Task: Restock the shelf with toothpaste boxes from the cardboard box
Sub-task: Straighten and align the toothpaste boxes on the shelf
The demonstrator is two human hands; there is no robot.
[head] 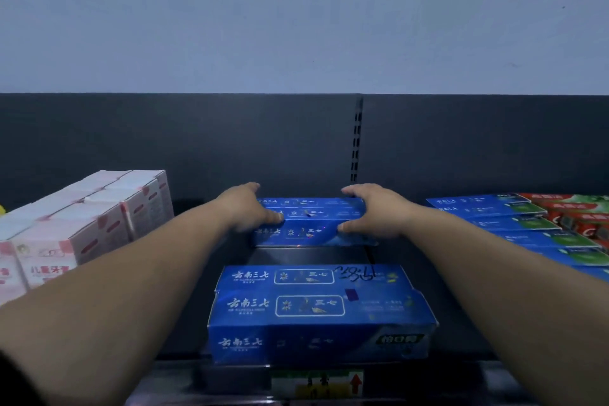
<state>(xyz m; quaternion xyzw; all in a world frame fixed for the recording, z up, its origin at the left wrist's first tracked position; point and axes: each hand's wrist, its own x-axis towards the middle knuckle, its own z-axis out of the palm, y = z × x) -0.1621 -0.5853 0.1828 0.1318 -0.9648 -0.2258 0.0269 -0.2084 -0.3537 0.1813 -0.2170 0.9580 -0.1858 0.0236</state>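
A row of blue toothpaste boxes (311, 222) lies flat at the back of the dark shelf (309, 255). My left hand (245, 209) grips its left end and my right hand (372, 212) grips its right end, thumbs on the near side. Closer to me a second stack of blue toothpaste boxes (316, 310) rests at the shelf's front edge, apart from both hands. The cardboard box is not in view.
White and pink boxes (85, 221) stand in rows on the left. Blue and green toothpaste boxes (524, 224) and red ones (576, 211) lie on the right. A dark back panel (197, 142) closes the shelf behind. A price label (318, 384) sits on the front rail.
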